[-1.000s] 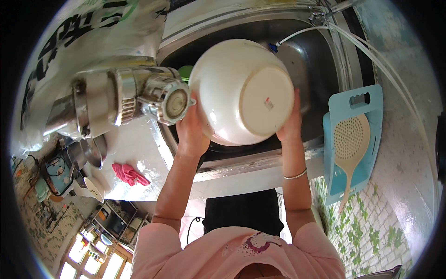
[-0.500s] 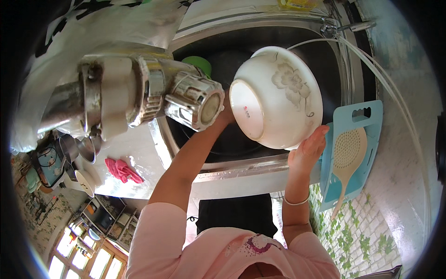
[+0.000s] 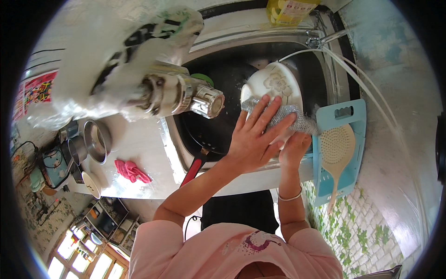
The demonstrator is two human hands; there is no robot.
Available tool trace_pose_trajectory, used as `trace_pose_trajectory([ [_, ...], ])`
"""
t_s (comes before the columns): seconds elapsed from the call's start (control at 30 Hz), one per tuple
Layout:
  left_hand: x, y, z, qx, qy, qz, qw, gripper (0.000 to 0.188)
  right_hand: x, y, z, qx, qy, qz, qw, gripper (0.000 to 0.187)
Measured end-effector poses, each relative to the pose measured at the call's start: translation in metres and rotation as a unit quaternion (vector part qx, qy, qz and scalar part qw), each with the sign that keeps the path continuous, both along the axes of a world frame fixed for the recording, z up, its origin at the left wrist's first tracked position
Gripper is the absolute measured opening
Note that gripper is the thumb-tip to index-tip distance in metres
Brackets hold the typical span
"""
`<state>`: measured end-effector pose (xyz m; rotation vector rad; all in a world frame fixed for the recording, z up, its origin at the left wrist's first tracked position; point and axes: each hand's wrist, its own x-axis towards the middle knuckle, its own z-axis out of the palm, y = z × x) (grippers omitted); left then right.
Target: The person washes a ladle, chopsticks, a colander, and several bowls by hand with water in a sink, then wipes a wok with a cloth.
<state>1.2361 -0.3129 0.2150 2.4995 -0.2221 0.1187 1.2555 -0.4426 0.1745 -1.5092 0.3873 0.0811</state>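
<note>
A white bowl point(image 3: 276, 79) with a grey flower print is tilted on its side above the dark sink point(image 3: 316, 83), its outer wall facing up. My left hand point(image 3: 255, 137) presses a silvery grey mesh dishcloth point(image 3: 304, 122) against that wall, fingers spread over the cloth. At the bowl's near right edge, my right hand point(image 3: 295, 148) is closed on the rim; part of its grip is hidden by the cloth. Below the bowl lies a black frying pan point(image 3: 204, 128) with a red and black handle.
A metal tap point(image 3: 207, 101) with plastic wrapping juts in from the left. On the right hang a blue cutting board point(image 3: 360, 111) and a cream skimmer point(image 3: 337, 146). A pink cloth point(image 3: 131, 171) and metal bowls point(image 3: 97, 142) are left. A yellow bottle point(image 3: 288, 13) stands behind.
My left hand has come out from behind the bowl onto its outer wall, with the grey dishcloth now in sight. The bowl sits lower and turned, and the pan handle shows.
</note>
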Motion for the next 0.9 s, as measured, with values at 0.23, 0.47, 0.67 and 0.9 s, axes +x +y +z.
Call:
trace_pose_trajectory([
  [0.23,0.066,0.048,-0.018,-0.11,0.064,0.07,0.989,0.036,-0.017,-0.01,0.037,0.007,0.024,0.02,0.999,0.043],
  [0.47,0.011,-0.006,0.051,-0.038,-0.053,-0.004,0.998,0.031,0.009,-0.013,0.068,0.095,0.077,-0.047,0.991,0.056],
  [0.67,-0.066,-0.023,0.012,-0.047,-0.018,0.058,0.997,0.05,0.033,-0.011,0.1,0.188,0.096,-0.11,0.971,0.058],
  [0.9,-0.03,0.005,0.0,-0.651,0.143,0.248,0.703,0.068,0.027,-0.037,0.115,0.212,0.076,-0.035,0.974,0.057],
])
